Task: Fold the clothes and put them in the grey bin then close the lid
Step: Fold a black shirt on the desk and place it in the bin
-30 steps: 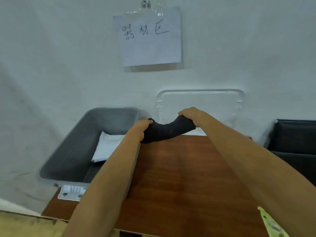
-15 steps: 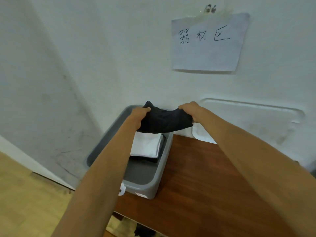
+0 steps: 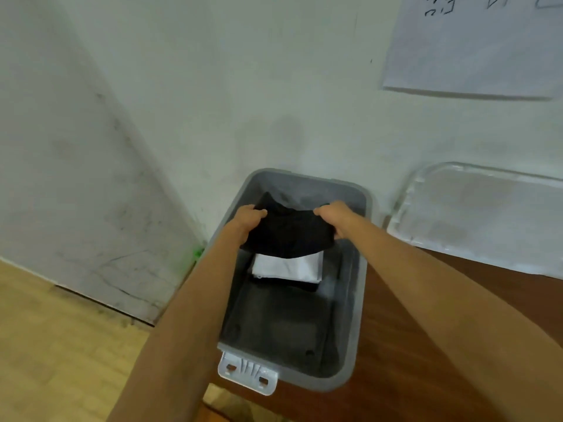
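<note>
So the folded black garment (image 3: 288, 233) is gripped at both ends: the left hand (image 3: 248, 219) is curled round one end and the right hand (image 3: 333, 216) round the other. It's held slung between them, over the far half of the grey bin (image 3: 362, 269). Just beneath the hands a white folded piece (image 3: 289, 266) is lying in the bin, with what looks like something dark under it, hard to tell what. The clear lid (image 3: 475, 220) is propped against the wall off to the right of the right hand, so closing is probably a later job. For a tidy drop, both ends should be lowered together and kept level so the fold isn't lost. The garment is best laid flat and squared up on the white piece, and only let go once it's supported. A low, even pile should let the lid be seated without a fight.
</note>
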The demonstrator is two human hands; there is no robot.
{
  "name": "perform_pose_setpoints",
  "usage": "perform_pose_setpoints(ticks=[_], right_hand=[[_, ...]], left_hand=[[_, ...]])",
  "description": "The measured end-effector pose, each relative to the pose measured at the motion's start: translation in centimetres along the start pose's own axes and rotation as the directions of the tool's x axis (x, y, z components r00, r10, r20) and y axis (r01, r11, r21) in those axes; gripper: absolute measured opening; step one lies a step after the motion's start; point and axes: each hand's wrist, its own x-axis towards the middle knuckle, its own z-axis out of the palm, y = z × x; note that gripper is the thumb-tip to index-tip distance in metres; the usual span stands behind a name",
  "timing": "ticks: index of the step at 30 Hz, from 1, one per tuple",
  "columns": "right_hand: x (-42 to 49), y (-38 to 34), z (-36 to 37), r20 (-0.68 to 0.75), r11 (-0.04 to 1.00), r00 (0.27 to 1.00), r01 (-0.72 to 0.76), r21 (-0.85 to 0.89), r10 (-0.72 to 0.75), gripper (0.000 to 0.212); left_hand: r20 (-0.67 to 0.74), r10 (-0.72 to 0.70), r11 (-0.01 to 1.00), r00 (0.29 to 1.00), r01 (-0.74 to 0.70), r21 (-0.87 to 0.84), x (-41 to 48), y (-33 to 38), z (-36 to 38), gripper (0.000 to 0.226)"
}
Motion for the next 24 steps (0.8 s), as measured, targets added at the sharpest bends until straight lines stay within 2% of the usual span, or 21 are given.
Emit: perform_pose_setpoints(ticks=[3,9,11,13,16,21,24], right_hand=[[3.9,1.8,1.8,-0.016,1.000,0.999,-0.028,-0.012,0.028,0.023],[7.3,3.7,4.1,-0.103,0.997,0.995,-0.004,-0.081,-0.004,0.050],[8.3,3.8,4.4,-0.115,0.997,0.993,0.000,-0.073,-0.008,0.057],[9.4,4.2,4.8,-0.118,0.998,0.993,0.003,-0.066,-0.010,0.056],[10.9,6.1,5.9,-0.128,0.998,0.991,-0.038,-0.051,0.031,0.056],[12.0,10.5,8.4,-0.157,0.994,0.985,-0.078,-0.071,0.066,0.062],[12.5,11.7,9.3,-0.207,0.995,0.977,-0.071,-0.071,0.055,0.055]], left_hand=[[0.032,-0.005,1.000,0.999,0.005,0.000,3.0,-2.3,-0.2,0.019],[0.087,0.006,0.999,0.996,-0.003,-0.038,6.5,-5.2,1.1,0.028],[0.087,0.003,1.000,0.996,-0.001,-0.030,7.6,-5.8,1.5,0.044],[0.065,0.006,1.000,0.998,-0.006,-0.001,8.6,-6.4,1.8,0.051],[0.072,-0.016,0.999,0.997,0.014,0.033,9.5,-7.7,2.3,0.050],[0.177,-0.069,0.975,0.982,0.029,0.221,11.7,-12.5,3.7,0.054],[0.129,-0.037,0.957,0.991,-0.002,0.291,12.0,-13.8,4.4,0.057]])
